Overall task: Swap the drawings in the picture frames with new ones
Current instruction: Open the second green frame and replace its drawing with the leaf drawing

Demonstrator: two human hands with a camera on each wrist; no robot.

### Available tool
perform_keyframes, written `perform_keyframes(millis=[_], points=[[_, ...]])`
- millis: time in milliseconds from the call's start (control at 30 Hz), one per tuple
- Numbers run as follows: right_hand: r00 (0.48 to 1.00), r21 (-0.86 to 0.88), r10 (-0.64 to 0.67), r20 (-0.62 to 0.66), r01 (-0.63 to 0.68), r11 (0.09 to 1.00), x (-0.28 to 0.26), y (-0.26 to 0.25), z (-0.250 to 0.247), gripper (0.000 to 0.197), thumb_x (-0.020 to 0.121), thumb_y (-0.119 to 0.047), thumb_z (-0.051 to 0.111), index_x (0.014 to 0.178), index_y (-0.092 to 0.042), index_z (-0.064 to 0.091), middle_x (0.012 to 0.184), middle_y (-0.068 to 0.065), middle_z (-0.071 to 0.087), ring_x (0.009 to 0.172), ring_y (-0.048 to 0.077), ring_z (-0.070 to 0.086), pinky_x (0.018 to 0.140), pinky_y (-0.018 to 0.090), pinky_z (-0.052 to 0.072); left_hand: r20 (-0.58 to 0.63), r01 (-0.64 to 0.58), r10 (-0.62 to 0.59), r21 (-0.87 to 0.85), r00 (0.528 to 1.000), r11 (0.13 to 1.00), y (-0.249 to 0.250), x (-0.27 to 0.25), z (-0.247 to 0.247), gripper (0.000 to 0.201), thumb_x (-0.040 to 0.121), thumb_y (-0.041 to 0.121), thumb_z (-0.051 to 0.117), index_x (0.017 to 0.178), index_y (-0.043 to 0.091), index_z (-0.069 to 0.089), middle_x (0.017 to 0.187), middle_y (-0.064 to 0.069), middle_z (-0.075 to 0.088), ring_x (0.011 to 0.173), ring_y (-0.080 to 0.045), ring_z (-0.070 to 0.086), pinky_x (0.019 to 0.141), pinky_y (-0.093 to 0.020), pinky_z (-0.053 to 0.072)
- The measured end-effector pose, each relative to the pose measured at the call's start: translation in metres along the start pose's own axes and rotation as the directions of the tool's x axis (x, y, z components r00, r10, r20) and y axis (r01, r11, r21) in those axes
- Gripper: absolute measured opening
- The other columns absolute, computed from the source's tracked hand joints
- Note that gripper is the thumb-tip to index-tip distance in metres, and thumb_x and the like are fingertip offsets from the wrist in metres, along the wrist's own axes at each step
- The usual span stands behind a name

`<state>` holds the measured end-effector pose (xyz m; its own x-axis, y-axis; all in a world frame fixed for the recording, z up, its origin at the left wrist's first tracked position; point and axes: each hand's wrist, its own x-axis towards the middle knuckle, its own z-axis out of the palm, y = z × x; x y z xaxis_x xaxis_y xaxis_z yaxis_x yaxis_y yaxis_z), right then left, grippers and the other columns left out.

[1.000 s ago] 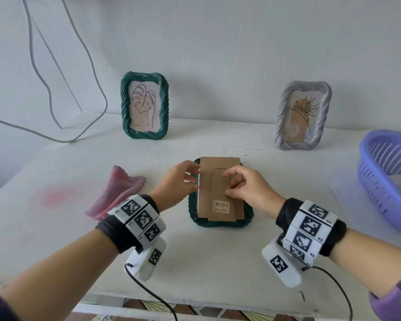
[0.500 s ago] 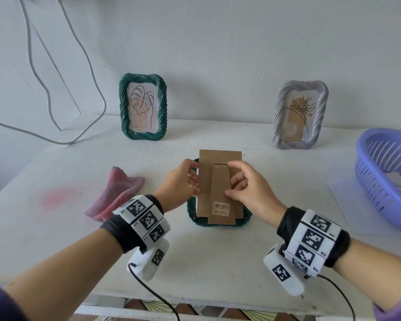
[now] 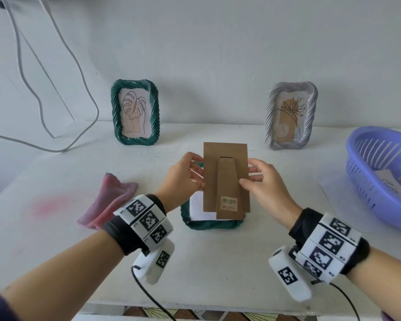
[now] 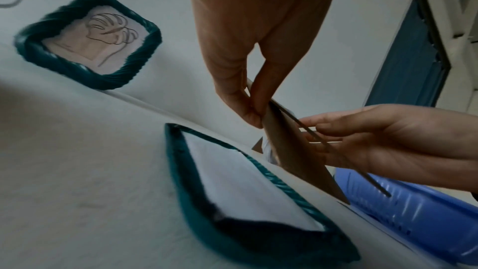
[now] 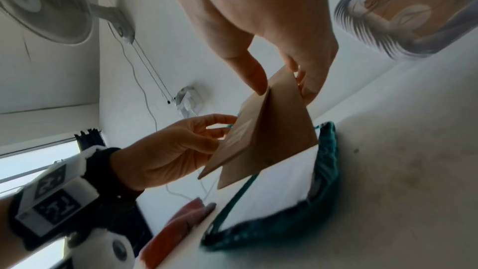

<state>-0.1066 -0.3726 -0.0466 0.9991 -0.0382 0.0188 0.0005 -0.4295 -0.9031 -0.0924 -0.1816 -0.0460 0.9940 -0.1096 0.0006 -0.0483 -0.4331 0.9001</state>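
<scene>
A brown cardboard backing board (image 3: pixel 226 179) with its fold-out stand hangs lifted above a dark green frame (image 3: pixel 208 224) that lies face down on the white table (image 3: pixel 56 172). White paper (image 3: pixel 198 208) shows inside that frame (image 4: pixel 186 171). My left hand (image 3: pixel 183 179) pinches the board's left edge (image 4: pixel 274 128). My right hand (image 3: pixel 262 181) pinches its right edge (image 5: pixel 282 109) between thumb and fingers. Two frames stand against the wall: a green one with a leaf drawing (image 3: pixel 134 112) and a grey one with a flower drawing (image 3: pixel 291 115).
A pink cloth (image 3: pixel 111 200) lies left of the flat frame. A purple plastic basket (image 3: pixel 382 177) with paper sheets inside sits at the right table edge. Grey cables (image 3: pixel 44 89) hang on the wall at the left. The table's front edge is near my wrists.
Both hands have lifted the cardboard backing up off the face-down green frame and tilted it upright, which uncovered the white paper in the frame.
</scene>
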Motion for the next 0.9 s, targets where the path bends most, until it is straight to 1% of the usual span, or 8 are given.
perform_keyframes(millis=[100,200,300,333,433,567,733,900], points=[[0.997,-0.048,0.018,-0.07,-0.021,0.999,0.007,0.001,-0.021,0.044,0.086,-0.006,0.057,0.129,-0.012,0.05,0.114,0.006,0.05,0.088,0.013,0.053,0.067,0.015,0.045,0.014,-0.03,0.03,0.012,0.999,0.999,0.017,0.008,0.018,0.044,0.075,-0.008,0.063,0.112,0.01,0.049,0.088,0.0,0.055,0.083,-0.025,0.062,0.079,-0.041,0.055],[0.99,-0.058,0.081,-0.113,-0.087,0.994,0.011,0.009,-0.039,0.04,0.086,-0.003,0.055,0.125,-0.01,0.053,0.101,0.005,0.055,0.09,0.02,0.056,0.084,0.035,0.049,0.075,-0.036,0.033,0.031,0.997,0.999,0.026,0.015,0.039,0.042,0.075,-0.008,0.061,0.114,0.006,0.055,0.094,-0.006,0.06,0.085,-0.025,0.064,0.076,-0.032,0.055],[0.978,-0.083,0.15,-0.145,-0.163,0.983,0.013,0.022,-0.053,0.047,0.086,-0.003,0.054,0.132,-0.007,0.045,0.106,0.005,0.054,0.103,0.025,0.056,0.095,0.041,0.047,0.149,-0.018,0.014,0.027,0.989,0.999,0.028,0.02,0.056,0.045,0.076,-0.01,0.059,0.119,0.003,0.055,0.096,-0.012,0.065,0.088,-0.025,0.065,0.082,-0.033,0.054],[0.974,-0.089,0.167,-0.155,-0.182,0.979,0.013,0.027,-0.058,0.047,0.086,-0.001,0.053,0.132,-0.007,0.045,0.106,0.005,0.054,0.105,0.026,0.055,0.096,0.041,0.047,0.175,0.003,-0.008,0.027,0.985,1.0,0.029,0.022,0.062,0.05,0.077,-0.011,0.058,0.124,0.001,0.051,0.099,-0.013,0.064,0.088,-0.024,0.065,0.082,-0.032,0.054],[0.962,-0.104,0.207,-0.176,-0.227,0.968,0.013,0.041,-0.068,0.044,0.085,0.001,0.051,0.128,-0.006,0.048,0.108,0.007,0.057,0.106,0.025,0.056,0.095,0.038,0.047,0.25,0.048,-0.051,0.021,0.967,0.999,0.029,0.023,0.074,0.057,0.077,-0.014,0.056,0.131,0.001,0.042,0.1,-0.012,0.058,0.08,-0.016,0.059,0.064,-0.016,0.051],[0.953,-0.12,0.241,-0.186,-0.266,0.957,0.014,0.055,-0.075,0.042,0.082,0.004,0.051,0.123,-0.005,0.054,0.114,0.012,0.062,0.104,0.023,0.057,0.096,0.038,0.046,0.316,0.102,-0.098,0.005,0.944,0.995,0.031,0.022,0.087,0.056,0.079,-0.015,0.052,0.131,0.001,0.04,0.101,-0.009,0.053,0.072,-0.014,0.056,0.061,-0.018,0.047],[0.956,-0.177,0.255,-0.146,-0.279,0.944,0.015,0.065,-0.076,0.039,0.083,0.005,0.052,0.121,-0.004,0.056,0.117,0.012,0.062,0.108,0.022,0.057,0.093,0.029,0.044,0.366,0.124,-0.138,0.061,0.92,0.99,0.032,0.022,0.092,0.055,0.081,-0.01,0.051,0.134,0.001,0.037,0.115,-0.016,0.054,0.086,-0.024,0.057,0.082,-0.034,0.049],[0.956,-0.207,0.258,-0.136,-0.283,0.937,0.017,0.068,-0.074,0.038,0.084,0.004,0.055,0.121,-0.003,0.056,0.119,0.013,0.062,0.111,0.024,0.057,0.09,0.024,0.04,0.389,0.074,-0.103,0.089,0.915,0.993,0.033,0.021,0.094,0.045,0.082,-0.007,0.05,0.127,0.0,0.045,0.114,-0.012,0.056,0.095,-0.021,0.056,0.087,-0.032,0.046]])
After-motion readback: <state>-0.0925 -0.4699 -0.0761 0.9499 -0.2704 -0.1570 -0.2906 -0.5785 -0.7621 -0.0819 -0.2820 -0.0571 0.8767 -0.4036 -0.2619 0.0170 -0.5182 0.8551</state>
